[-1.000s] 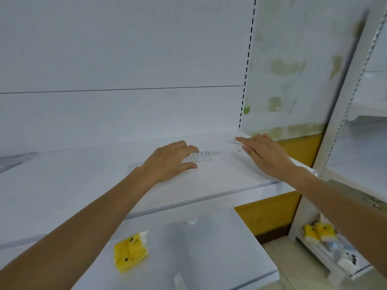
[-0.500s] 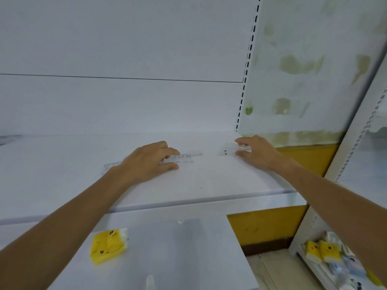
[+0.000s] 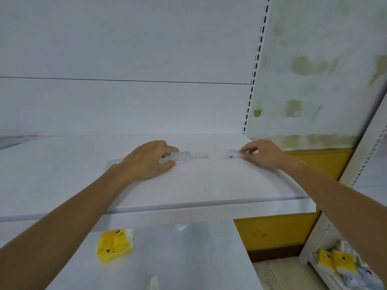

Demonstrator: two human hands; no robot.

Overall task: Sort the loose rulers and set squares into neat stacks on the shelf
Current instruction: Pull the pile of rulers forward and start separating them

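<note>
Gripping clear ruler [image 3: 189, 155] flat on white shelf [image 3: 209, 181], left hand [image 3: 146, 161] curls over it; right hand [image 3: 265, 153] touches small clear piece [image 3: 230, 154] (blurred, can't tell grasp).

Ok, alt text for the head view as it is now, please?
On a white shelf, the left hand grips overlapping clear rulers, while the right hand touches a small clear plastic piece, blurred, lying apart to their right. A yellow tissue pack lies on the lower shelf.
</note>
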